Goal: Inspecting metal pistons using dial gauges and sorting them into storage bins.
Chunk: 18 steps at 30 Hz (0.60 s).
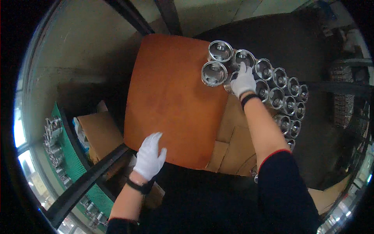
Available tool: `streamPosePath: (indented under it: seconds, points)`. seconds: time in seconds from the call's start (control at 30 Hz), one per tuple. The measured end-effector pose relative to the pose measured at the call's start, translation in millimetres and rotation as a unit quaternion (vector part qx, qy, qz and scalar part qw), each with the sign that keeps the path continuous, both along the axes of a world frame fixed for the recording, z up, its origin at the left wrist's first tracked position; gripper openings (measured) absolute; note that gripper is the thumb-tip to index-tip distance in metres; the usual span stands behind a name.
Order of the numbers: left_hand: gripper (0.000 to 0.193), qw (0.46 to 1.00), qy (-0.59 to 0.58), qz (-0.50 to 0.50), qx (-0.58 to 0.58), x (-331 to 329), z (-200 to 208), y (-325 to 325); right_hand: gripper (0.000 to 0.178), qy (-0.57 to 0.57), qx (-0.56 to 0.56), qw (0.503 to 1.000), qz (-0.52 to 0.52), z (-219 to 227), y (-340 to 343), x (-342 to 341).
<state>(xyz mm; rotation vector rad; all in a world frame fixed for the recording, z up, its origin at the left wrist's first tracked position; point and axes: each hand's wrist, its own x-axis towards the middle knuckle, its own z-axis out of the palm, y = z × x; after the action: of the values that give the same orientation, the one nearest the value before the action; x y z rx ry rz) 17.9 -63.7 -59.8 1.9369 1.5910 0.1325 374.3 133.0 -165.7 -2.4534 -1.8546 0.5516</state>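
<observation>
Metal pistons with their hollow sides up stand in rows at the right. My right hand, in a white glove, reaches among them. Its fingers go over the near rim of one piston, gripping its wall; my hand partly covers another piston beside it. Two pistons stand at the right edge of an orange-brown board. My left hand, also gloved, hovers by the board's near left edge, fingers stretched and thumb apart, holding nothing.
Several more pistons stand in rows farther right, beside cardboard. At lower left are a cardboard box, a black metal bar and a green shelf with metal parts along it. Dark posts rise behind the board.
</observation>
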Motion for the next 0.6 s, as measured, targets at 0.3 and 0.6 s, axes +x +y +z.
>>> streamPosePath:
  seconds: [0.3,0.6]
  points:
    - [0.054,0.981,0.019,0.181,0.06,-133.7,52.4,-177.7,0.055,0.203,-0.154,0.937,0.239,55.2,-289.8,-147.6]
    - [0.057,0.818,0.24,0.489,0.185,-297.1,117.7,-375.5,0.046,0.188,-0.221,0.83,0.475,104.4,-331.3,-287.9]
